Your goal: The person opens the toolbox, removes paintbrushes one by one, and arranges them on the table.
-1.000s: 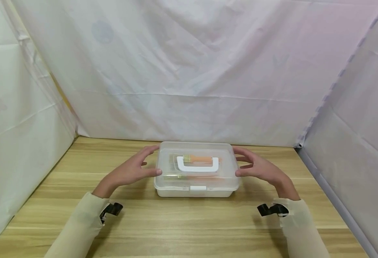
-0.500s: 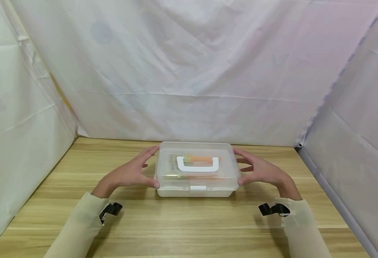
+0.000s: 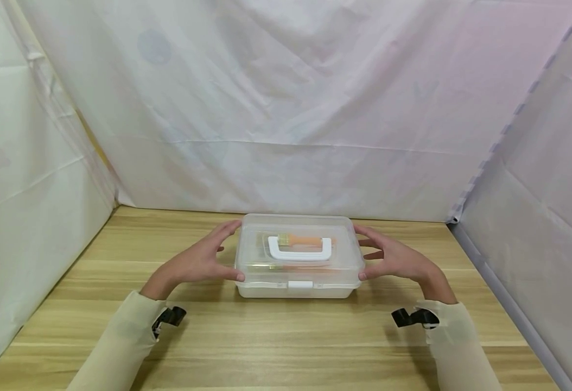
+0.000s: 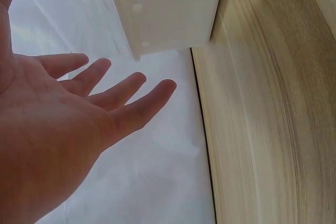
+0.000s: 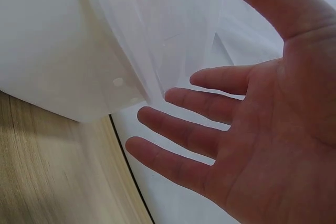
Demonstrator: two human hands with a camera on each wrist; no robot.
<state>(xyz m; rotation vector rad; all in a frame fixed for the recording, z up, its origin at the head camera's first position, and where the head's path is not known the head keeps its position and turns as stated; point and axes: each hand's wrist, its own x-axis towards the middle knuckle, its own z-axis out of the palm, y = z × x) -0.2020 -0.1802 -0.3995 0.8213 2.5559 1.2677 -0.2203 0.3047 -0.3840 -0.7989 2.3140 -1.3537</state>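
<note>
A lidded clear plastic storage box (image 3: 286,277) stands on the table, its lid down. A white carry handle (image 3: 299,256) and a white front latch (image 3: 299,284) show on it. Through the lid I make out a paintbrush (image 3: 305,240) with an orange handle, and a second orange-handled item (image 3: 310,269), blurred. My left hand (image 3: 195,263) is at the box's left side, fingers spread and thumb at the front corner. On the other side my right hand (image 3: 398,260) mirrors it. Both wrist views show the four fingers extended, off the box wall; the thumbs' contact is unclear.
The wood-grain table (image 3: 286,342) reaches back to a white cloth (image 3: 286,179) hung behind the box. More cloth hangs at the left (image 3: 32,190) and right. Black wrist mounts (image 3: 169,316) stick out from both sleeves.
Both thumbs have moved from over the lid's edges down toward the front corners, then shifted slightly inward. The box has stayed in place.
</note>
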